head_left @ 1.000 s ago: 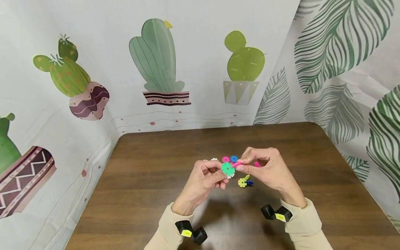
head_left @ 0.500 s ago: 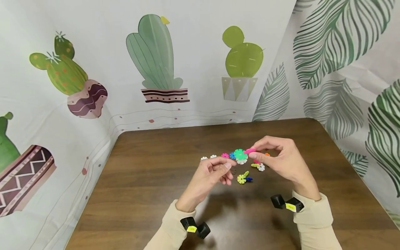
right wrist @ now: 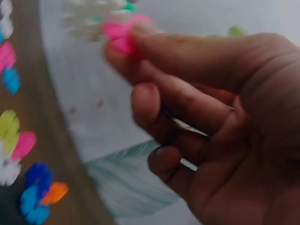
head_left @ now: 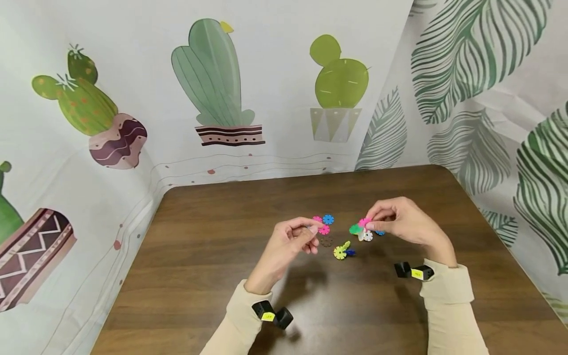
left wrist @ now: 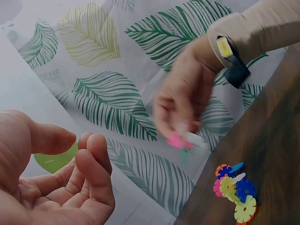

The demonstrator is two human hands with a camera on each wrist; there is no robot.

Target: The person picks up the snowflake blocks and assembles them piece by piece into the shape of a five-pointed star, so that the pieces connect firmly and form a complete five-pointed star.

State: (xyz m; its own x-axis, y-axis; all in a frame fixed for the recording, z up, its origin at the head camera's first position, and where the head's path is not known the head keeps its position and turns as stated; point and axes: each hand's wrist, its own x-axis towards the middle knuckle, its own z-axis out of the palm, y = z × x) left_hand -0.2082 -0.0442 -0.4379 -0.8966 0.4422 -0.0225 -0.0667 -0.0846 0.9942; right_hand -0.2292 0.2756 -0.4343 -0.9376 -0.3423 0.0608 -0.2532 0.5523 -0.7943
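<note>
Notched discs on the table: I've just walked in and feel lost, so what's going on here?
A person's right hand pinches a pink notched disc above the table, with a green disc and a white disc alongside. The left hand holds nothing. Between the hands, a yellow notched disc lies on the table with a dark blue disc against it.

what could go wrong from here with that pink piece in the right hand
The right hand seems to pinch only the pink disc, so the green disc beside it, if attached there, might work loose and drop. Either hand, sweeping inward, could also knock the yellow disc lying on the table between them.
</note>
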